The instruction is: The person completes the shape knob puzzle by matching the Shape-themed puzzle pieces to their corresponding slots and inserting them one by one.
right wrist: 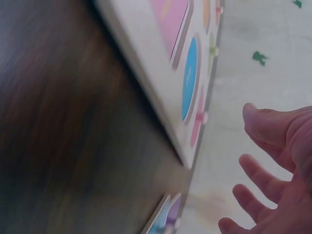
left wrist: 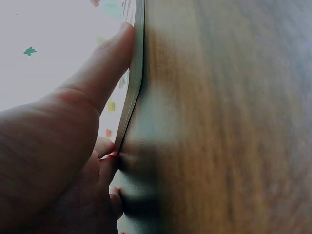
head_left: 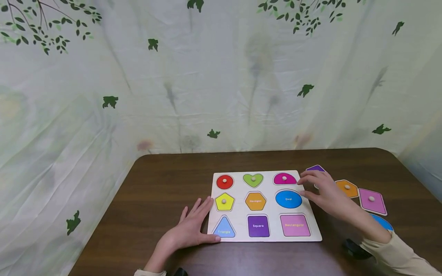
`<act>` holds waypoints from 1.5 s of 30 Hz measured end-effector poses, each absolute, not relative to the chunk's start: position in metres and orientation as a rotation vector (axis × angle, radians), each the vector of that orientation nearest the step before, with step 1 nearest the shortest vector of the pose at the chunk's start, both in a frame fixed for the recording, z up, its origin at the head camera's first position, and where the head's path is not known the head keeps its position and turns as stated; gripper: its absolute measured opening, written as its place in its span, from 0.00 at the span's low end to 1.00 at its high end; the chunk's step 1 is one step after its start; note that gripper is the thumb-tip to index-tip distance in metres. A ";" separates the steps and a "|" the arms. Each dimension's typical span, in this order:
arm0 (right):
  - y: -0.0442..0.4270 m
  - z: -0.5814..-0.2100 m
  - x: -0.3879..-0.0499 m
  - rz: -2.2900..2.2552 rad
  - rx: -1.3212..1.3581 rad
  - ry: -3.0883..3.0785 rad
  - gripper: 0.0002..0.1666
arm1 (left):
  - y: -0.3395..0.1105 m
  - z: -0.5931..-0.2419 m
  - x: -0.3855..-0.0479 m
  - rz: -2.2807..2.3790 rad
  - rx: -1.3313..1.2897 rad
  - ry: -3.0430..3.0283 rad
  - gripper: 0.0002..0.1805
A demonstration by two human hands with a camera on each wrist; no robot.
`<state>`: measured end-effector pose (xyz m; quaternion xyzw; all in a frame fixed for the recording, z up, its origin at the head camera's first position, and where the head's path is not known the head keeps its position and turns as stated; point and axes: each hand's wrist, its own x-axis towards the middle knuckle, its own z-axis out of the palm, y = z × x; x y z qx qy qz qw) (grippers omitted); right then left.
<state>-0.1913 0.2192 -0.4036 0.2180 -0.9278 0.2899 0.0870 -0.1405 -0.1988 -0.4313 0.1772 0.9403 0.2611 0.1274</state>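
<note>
A white shape puzzle board [head_left: 238, 222] lies flat on the brown table. The red circle [head_left: 225, 182], green heart [head_left: 253, 180], magenta semicircle [head_left: 284, 178] and yellow pentagon [head_left: 225, 201] show knobs. Bare printed recesses read Hexagon [head_left: 255, 201], Oval [head_left: 288, 199], Triangle [head_left: 225, 228], Square [head_left: 258, 226] and Rectangular [head_left: 295, 225]. My left hand [head_left: 193, 226] rests along the board's left edge, thumb at its near corner and fingers extended. Over the board's upper right edge hovers my right hand [head_left: 322, 191], fingers apart and holding nothing, as the right wrist view shows too.
Right of the board lie loose knobbed pieces: an orange hexagon [head_left: 347, 188], a pink rectangle [head_left: 373, 201], a blue piece [head_left: 381, 221] partly behind the right forearm, and a purple piece [head_left: 315, 168] half hidden by the hand. A leaf-patterned curtain [head_left: 221, 76] hangs behind the table [head_left: 165, 184].
</note>
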 end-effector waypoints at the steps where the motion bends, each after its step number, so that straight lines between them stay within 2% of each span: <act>1: 0.222 -0.404 -0.191 0.856 0.633 -2.767 0.17 | -0.199 -0.432 -0.141 0.760 0.515 2.736 0.61; 18: 0.272 -0.402 -0.192 0.800 0.524 -2.745 0.17 | -0.198 -0.431 -0.142 0.766 0.497 2.727 0.61; 27: 0.298 -0.409 -0.201 0.768 0.455 -2.816 0.13 | -0.198 -0.431 -0.142 0.772 0.499 2.728 0.61; 45: 0.335 -0.426 -0.214 0.718 0.490 -2.848 0.12 | -0.198 -0.432 -0.141 0.766 0.489 2.722 0.61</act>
